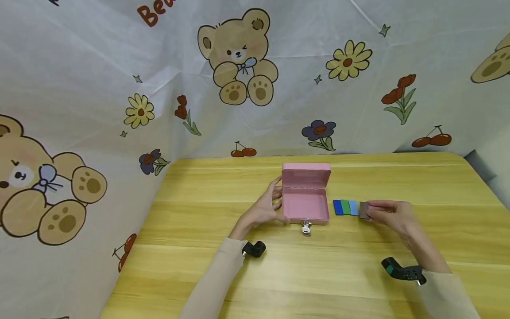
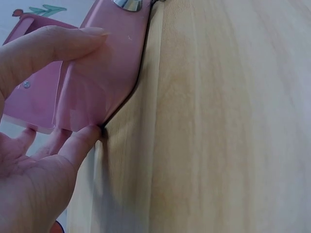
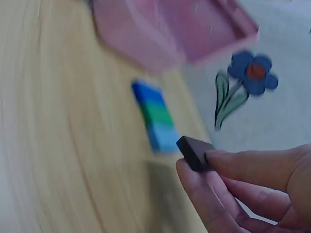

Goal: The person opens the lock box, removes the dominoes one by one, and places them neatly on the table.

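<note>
A pink metal box (image 1: 306, 204) stands on the table with its lid (image 1: 306, 175) raised and nothing inside. My left hand (image 1: 264, 207) holds the box at its left side, thumb on the front corner and fingers spread along the side wall. Between thumb and fingers, my right hand (image 1: 392, 216) pinches a dark brown rectangular block (image 3: 195, 152). In the right wrist view this block is lifted off the table. Just left of it lie three flat blocks in a row: dark blue (image 1: 338, 207), green (image 1: 345, 207) and light blue (image 1: 353, 208).
A small silver lock piece (image 1: 306, 227) hangs at the box's front edge. The wooden table (image 1: 318, 274) reaches back to a white cloth (image 1: 295, 106) printed with bears and flowers. Black cameras (image 1: 255, 249) are strapped to both wrists.
</note>
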A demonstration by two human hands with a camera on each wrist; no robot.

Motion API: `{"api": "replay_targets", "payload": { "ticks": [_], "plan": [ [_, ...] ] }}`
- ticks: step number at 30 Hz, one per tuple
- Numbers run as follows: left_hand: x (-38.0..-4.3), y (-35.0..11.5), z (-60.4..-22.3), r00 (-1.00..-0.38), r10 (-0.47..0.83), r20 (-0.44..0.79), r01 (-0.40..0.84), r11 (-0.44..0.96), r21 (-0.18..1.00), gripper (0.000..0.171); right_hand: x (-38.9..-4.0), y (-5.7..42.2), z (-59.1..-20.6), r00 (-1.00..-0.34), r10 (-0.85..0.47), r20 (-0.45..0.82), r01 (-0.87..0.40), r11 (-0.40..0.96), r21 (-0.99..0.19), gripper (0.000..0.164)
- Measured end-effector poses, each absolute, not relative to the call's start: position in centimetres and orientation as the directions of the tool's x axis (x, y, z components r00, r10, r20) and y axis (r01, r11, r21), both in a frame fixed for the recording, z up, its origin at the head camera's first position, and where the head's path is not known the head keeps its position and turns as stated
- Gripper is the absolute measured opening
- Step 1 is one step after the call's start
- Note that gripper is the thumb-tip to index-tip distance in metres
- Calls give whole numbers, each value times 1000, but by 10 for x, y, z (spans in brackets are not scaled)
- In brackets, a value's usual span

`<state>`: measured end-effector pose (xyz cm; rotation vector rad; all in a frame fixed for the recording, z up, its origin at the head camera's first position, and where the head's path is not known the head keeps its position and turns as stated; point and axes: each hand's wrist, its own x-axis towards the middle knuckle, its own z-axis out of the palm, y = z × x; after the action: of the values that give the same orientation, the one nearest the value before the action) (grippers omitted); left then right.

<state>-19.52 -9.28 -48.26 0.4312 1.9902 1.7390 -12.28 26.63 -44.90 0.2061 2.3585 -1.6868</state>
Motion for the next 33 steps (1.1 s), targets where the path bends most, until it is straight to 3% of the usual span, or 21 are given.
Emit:
{"api": "replay_targets", "payload": {
  "ticks": [3, 7, 16, 25, 33],
  "plan": [
    [-195, -94, -482, -846, 516, -137, -71, 144, 987, 144, -127, 285, -455, -964, 12, -264, 238, 474, -848, 46],
    [-193, -94, -482, -840, 528, -129, -74, 124, 990, 142, -137, 288, -456, -958, 37, -285, 254, 572, -780, 45],
    [-189, -89, -478, -840, 527, -127, -75, 120, 990, 142, -144, 272, -444, -944, 27, -329, 287, 559, -777, 39],
    [-187, -83, -475, -834, 537, -129, -76, 121, 990, 142, -139, 267, -439, -949, 84, -303, 272, 704, -656, 40],
    [-189, -82, -477, -831, 538, -140, -80, 133, 988, 142, -137, 264, -442, -953, 82, -290, 257, 725, -639, 40]
  ]
}}
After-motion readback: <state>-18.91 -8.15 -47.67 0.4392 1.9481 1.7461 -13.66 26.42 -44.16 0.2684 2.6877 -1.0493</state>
